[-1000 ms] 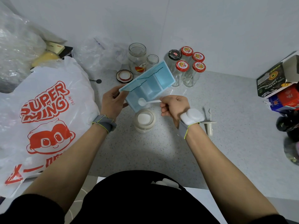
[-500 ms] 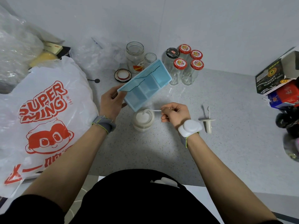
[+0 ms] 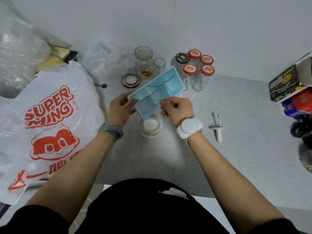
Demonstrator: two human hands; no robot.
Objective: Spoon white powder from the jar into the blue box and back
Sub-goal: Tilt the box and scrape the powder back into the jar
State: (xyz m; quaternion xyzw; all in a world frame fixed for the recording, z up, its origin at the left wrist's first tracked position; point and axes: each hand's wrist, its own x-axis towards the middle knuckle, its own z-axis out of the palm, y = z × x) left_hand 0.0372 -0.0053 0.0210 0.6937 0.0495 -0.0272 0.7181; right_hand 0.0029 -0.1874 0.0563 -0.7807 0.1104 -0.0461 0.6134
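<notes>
1. Holding the blue box (image 3: 158, 92) off the surface (image 3: 236, 149), the left hand (image 3: 119, 109) grips its near-left end, fingers curled round the edge.
2. Box is tilted, open side facing the camera; long axis runs near-left to far-right, far-right end higher, near-left corner dipping toward the jar (image 3: 151, 126).
3. Inner dividers split the box into compartments; cannot tell if powder is inside.
4. Right hand (image 3: 177, 108) sits at the box's near edge, fingers curled, pinching a thin white spoon handle (image 3: 166, 99); the spoon bowl is not clearly visible.
5. Jar stands upright on the surface, just near of the box and between both hands, lid off, white powder (image 3: 151, 124) showing in it.
6. Far side: open glass jars (image 3: 143, 61), a loose lid (image 3: 130, 80), red-lidded jars (image 3: 199, 71).
7. Left: white shopping bag (image 3: 50, 115) with red print.
8. Right: small white plastic tool (image 3: 219, 130) lying on the surface, well apart from the jar.
</notes>
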